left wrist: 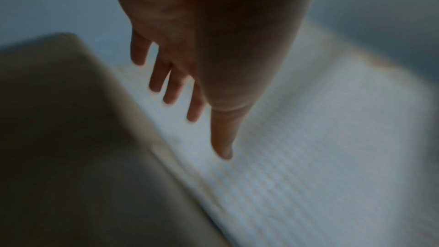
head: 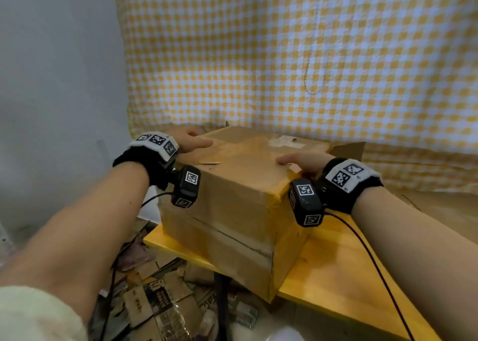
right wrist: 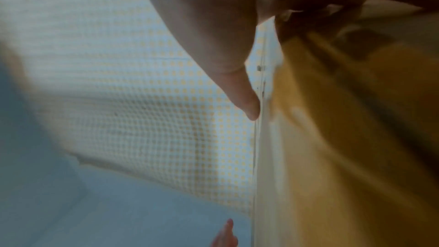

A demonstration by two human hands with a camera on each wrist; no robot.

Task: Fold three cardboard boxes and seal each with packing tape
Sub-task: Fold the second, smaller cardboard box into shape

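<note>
A closed brown cardboard box [head: 240, 185] stands on the yellow wooden table [head: 336, 268], with glossy tape along its top and right edge and a white label patch [head: 282, 142]. My left hand [head: 191, 141] is at the box's far left top corner, thumb laid on the top. In the left wrist view its fingers [left wrist: 180, 74] are straight and spread beside the box [left wrist: 59, 119]. My right hand [head: 307, 162] holds the right top edge. Its thumb [right wrist: 237, 85] lies on the top of the box [right wrist: 332, 138], and the other fingers bend over the side, mostly hidden.
A yellow-and-white checked cloth [head: 284, 56] hangs behind the table. A flat piece of cardboard [head: 349, 149] lies behind the box at the right. Flattened cartons and scraps litter the floor [head: 160, 296] below left. A black cable [head: 375, 263] crosses the table.
</note>
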